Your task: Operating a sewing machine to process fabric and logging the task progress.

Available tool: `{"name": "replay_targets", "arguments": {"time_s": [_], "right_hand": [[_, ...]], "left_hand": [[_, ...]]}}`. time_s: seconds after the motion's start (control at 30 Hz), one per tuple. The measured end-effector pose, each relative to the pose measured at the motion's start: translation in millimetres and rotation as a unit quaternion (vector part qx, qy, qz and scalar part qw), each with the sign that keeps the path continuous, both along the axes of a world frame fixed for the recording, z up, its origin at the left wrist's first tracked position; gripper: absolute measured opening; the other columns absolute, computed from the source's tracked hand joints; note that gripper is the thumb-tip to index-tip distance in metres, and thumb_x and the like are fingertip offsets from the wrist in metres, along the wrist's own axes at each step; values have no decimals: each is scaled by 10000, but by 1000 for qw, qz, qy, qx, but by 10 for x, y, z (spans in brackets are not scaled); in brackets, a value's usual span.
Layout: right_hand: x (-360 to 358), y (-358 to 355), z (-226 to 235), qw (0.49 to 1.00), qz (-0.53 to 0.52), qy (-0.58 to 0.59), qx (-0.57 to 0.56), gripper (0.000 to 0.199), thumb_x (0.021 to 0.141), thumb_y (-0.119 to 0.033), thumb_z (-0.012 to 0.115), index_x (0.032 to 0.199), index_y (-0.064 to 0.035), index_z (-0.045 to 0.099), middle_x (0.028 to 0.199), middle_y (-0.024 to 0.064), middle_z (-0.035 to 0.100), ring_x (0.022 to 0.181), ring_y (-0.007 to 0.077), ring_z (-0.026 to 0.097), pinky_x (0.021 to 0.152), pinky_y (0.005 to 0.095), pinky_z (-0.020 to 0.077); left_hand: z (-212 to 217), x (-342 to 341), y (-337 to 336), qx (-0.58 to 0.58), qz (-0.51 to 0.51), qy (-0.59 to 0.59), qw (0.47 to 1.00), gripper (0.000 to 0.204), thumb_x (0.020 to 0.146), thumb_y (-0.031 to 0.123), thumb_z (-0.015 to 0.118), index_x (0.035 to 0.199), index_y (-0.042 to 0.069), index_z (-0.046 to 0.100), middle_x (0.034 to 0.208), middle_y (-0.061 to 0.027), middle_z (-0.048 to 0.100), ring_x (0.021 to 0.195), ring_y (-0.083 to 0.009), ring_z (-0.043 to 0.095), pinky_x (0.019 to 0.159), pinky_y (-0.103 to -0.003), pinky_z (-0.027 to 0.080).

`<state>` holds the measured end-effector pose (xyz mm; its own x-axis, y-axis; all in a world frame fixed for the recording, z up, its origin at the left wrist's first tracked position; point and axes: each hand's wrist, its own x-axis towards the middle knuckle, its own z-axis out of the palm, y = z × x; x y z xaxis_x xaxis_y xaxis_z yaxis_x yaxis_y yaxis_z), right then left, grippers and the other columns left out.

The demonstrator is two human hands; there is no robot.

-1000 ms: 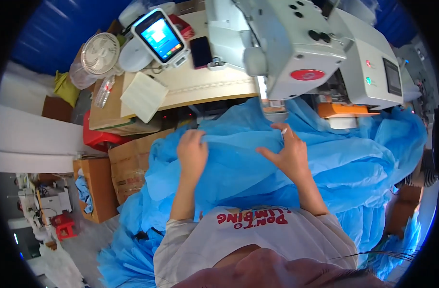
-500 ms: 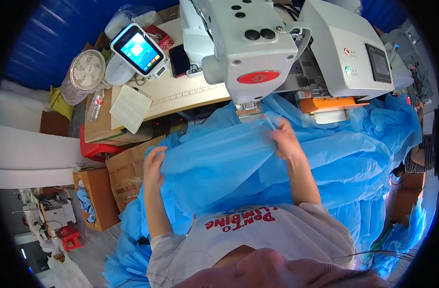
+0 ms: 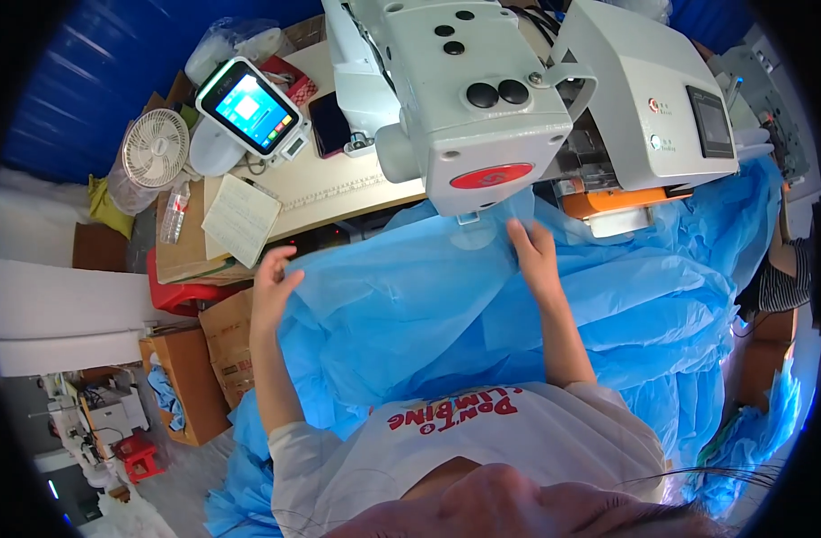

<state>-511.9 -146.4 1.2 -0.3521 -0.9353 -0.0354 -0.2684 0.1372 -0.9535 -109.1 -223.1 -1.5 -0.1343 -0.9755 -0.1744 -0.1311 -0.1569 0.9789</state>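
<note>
Clock positions are read from the centre of the view, twelve o'clock lying straight ahead of me. The thin blue cloth (image 3: 392,296) spans the middle between my two hands, its far part reaching the front of the sewing machine (image 3: 486,125) at one o'clock. My left hand (image 3: 271,282) stands at nine o'clock, thumb and fingers parted beside the cloth's left edge, with no pinch to be seen. My right hand (image 3: 538,255), at three o'clock, is at the cloth near the machine, thumb apart from the fingers; whether it grips a fold I cannot tell. I judge the step in hand to be spreading and lining up the cloth at the machine. The next move would call for the cloth lying flat there, with my fingers well away from the machine's front. Counted about me are one table (image 3: 294,179), bearing one screen (image 3: 249,106) between ten and eleven, one notebook (image 3: 240,218) nearer nine and one phone (image 3: 328,124) at eleven; one fan (image 3: 155,148) at ten; one white control box (image 3: 639,108) at two; two red stools (image 3: 139,455), at nine and eight; two cardboard boxes (image 3: 191,390) at eight; and another person's striped sleeve (image 3: 782,291) at three. The cloth's layers overlap and defy counting.
</note>
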Motion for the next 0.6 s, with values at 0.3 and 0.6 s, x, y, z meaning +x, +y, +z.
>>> {"name": "replay_targets", "arguments": {"time_s": [0.3,0.6], "right_hand": [[-658,343,397,988,-61,-110,93,292,909,-286,538,897,-6,623,745,32,632,707,133,583,659,259,453],[-43,78,672,946,14,323,-19,337,854,-309,614,1015,-13,619,918,185,657,872,290,651,685,361,506]], "left_hand": [[-439,322,1052,-102,81,-407,904,154,771,132,662,853,4,640,770,-144,606,742,-272,562,633,-336,445],[-380,886,1340,56,206,-48,976,116,821,61,527,858,14,627,710,-112,609,572,-185,557,531,-291,442]]}}
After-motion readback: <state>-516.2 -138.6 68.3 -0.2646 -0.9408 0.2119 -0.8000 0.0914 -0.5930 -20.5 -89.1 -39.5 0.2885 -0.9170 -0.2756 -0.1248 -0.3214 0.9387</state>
